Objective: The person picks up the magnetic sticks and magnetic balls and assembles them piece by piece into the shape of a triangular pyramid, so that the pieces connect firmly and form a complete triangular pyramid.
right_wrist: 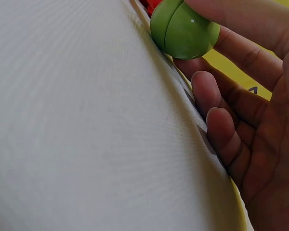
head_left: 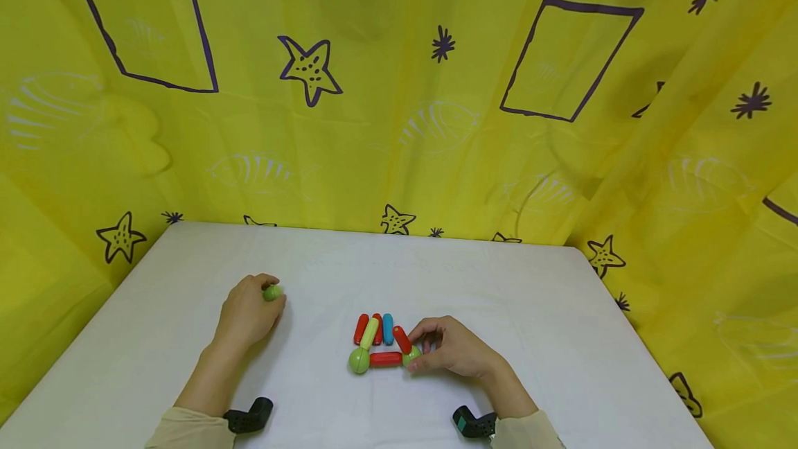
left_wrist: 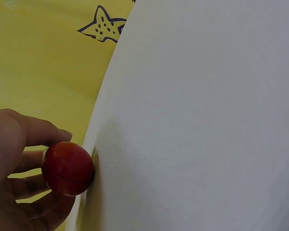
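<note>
Pinching a red-and-green ball [left_wrist: 67,168] at ten o'clock from the rods [head_left: 386,359], my left hand [head_left: 246,312] should find it light, hard and prone to roll; across the middle suits. My right hand [head_left: 458,348] grasps a green ball [right_wrist: 180,34] at their four o'clock corner, likely slick, best steadied sideways.

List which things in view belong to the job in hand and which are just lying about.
Likely in the job:
ball in left hand
green ball in right hand
second green ball
yellow rod and two red rods against the green balls

Lying about, perhaps spares:
blue rod
two loose red rods
</note>
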Demonstrator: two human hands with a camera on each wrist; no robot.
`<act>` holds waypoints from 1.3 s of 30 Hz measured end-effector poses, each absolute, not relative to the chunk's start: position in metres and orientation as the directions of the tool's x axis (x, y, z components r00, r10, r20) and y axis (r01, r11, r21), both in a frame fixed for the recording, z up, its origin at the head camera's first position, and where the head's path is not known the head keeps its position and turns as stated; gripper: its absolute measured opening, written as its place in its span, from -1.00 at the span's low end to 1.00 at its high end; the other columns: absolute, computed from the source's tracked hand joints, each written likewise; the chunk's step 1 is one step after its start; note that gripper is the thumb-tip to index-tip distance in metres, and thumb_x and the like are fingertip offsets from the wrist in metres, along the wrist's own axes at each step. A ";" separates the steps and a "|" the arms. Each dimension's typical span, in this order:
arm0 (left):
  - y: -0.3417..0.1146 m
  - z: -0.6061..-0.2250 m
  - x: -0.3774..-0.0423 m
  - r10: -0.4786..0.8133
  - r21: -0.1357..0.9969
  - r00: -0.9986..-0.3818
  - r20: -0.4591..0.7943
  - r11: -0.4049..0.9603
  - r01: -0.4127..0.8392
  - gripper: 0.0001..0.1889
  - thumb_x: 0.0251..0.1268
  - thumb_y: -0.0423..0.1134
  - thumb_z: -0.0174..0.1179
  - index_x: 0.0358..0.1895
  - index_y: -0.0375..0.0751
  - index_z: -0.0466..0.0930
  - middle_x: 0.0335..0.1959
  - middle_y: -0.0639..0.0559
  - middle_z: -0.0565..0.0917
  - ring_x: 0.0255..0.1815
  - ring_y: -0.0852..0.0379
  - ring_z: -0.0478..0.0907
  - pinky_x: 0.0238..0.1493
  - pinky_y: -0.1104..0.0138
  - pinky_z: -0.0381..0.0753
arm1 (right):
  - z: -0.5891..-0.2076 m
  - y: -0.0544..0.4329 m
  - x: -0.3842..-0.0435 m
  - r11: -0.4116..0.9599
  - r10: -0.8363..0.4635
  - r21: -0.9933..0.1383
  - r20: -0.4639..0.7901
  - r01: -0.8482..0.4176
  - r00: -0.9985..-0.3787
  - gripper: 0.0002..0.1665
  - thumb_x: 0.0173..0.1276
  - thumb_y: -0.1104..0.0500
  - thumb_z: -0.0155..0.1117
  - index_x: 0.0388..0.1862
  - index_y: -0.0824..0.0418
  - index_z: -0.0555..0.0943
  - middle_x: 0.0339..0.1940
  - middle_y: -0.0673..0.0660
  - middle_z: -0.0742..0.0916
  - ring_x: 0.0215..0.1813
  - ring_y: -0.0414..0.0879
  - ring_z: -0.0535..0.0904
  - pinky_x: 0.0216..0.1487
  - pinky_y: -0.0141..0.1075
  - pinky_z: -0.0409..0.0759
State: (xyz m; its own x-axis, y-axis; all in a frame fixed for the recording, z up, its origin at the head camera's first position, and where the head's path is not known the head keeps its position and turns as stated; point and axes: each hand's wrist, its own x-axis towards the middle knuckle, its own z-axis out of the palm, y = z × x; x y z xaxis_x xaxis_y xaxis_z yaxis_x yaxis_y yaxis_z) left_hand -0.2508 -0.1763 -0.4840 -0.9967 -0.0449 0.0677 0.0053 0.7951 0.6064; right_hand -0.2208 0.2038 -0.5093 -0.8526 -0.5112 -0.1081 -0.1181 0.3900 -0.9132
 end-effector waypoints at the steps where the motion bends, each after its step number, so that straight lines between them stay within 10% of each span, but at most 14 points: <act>1: -0.176 -0.484 -0.251 -0.049 0.611 -0.996 0.077 0.792 0.008 -0.57 0.33 -0.22 0.21 0.19 -0.39 0.61 0.00 -0.41 0.62 -0.11 -0.21 0.58 -0.12 0.02 0.57 | -0.509 0.204 -0.221 0.391 -0.510 -0.913 -0.110 -0.116 -0.853 -0.65 0.08 0.20 0.69 -0.14 0.15 0.77 -0.33 0.08 0.67 -0.28 -0.17 0.54 -0.24 -0.40 0.52; 12: -0.144 -0.473 -0.244 -0.060 0.773 -0.993 0.098 0.633 0.038 -0.56 0.41 -0.16 0.25 0.29 -0.18 0.59 0.12 -0.17 0.69 0.10 -0.13 0.64 0.06 0.06 0.64 | -0.509 0.203 -0.218 0.397 -0.502 -0.912 -0.121 -0.104 -0.856 -0.65 0.10 0.19 0.69 -0.13 0.13 0.77 -0.33 0.07 0.66 -0.27 -0.15 0.53 -0.23 -0.40 0.51; 39: -0.060 -0.467 -0.206 0.454 0.854 -0.873 0.180 0.368 0.368 -0.64 0.35 -0.15 0.42 0.18 0.09 0.69 0.11 0.24 0.71 0.02 0.16 0.74 0.12 0.23 0.74 | -0.512 0.203 -0.220 0.346 -0.541 -0.923 -0.051 -0.167 -0.840 -0.65 0.09 0.22 0.68 -0.13 0.18 0.78 -0.37 0.33 0.63 -0.34 -0.25 0.51 -0.30 -0.43 0.50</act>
